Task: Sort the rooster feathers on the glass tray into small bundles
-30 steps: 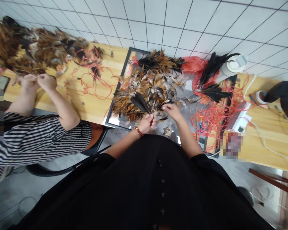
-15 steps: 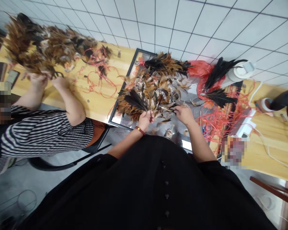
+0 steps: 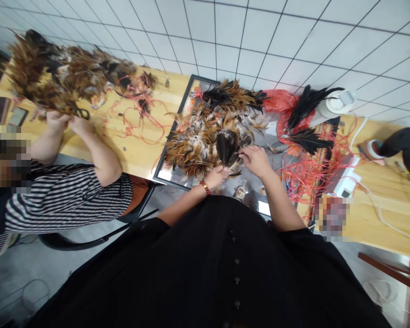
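My left hand, with a beaded bracelet at the wrist, is closed around the quills of a small bunch of dark feathers. The bunch fans out upward, away from my body. Just right of it, my right hand has thumb and fingers pinched together on a feather, mostly hidden by the fingers; a pale quill runs between the two hands. Under and behind them lies a pile of loose brown and white feathers on a black-framed glass panel.
A tied feather bundle lies behind the pile. To the right are black feathers, a red plastic bag, tangled red strings and a white container. At left, a co-worker's hands work beside more feathers and scissors.
The bunch in my left hand has turned from pointing left to pointing upward. My left hand has shifted right and slightly down, and my right hand has moved slightly left, closer to the bunch.
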A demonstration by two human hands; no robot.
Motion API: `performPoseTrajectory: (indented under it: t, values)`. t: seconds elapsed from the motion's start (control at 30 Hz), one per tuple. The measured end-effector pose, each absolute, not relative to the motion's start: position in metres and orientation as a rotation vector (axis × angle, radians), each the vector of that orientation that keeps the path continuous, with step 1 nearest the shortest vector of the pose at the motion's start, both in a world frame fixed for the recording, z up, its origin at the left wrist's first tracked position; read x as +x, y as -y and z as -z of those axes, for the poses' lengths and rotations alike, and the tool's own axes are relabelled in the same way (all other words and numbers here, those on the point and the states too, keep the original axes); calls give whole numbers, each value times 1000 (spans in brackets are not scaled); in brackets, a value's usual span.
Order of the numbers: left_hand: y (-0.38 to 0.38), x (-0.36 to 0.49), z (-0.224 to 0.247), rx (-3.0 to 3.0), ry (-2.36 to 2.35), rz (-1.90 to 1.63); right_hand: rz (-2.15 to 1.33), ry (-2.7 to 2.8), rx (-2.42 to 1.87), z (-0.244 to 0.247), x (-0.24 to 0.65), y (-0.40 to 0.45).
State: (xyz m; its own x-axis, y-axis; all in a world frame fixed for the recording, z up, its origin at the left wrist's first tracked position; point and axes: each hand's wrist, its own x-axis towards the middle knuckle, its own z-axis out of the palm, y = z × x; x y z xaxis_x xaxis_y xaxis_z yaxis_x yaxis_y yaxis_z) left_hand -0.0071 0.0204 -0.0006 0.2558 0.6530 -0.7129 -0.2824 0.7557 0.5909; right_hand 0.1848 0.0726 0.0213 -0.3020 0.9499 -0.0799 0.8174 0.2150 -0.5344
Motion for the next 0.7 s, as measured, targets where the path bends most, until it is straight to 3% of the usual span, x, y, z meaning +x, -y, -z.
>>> performPoseTrajectory:
  t: [0.2,0.3,0.5,0.7]
  values:
    - [-19,-22,-15,322,-1120,-790,-1095,1388,-1795,38,218,-70]
    - [-22,-28,-21,342,-1126,-866,-1218,1552,-1874,50,227,-62]
    - [-28,-26,-30,215,-1211,-979,-786,2073,-1929,46,192,-79]
    - [-27,-26,-30,197,-1149,-947,-718,2289,-1895,46,165,-97]
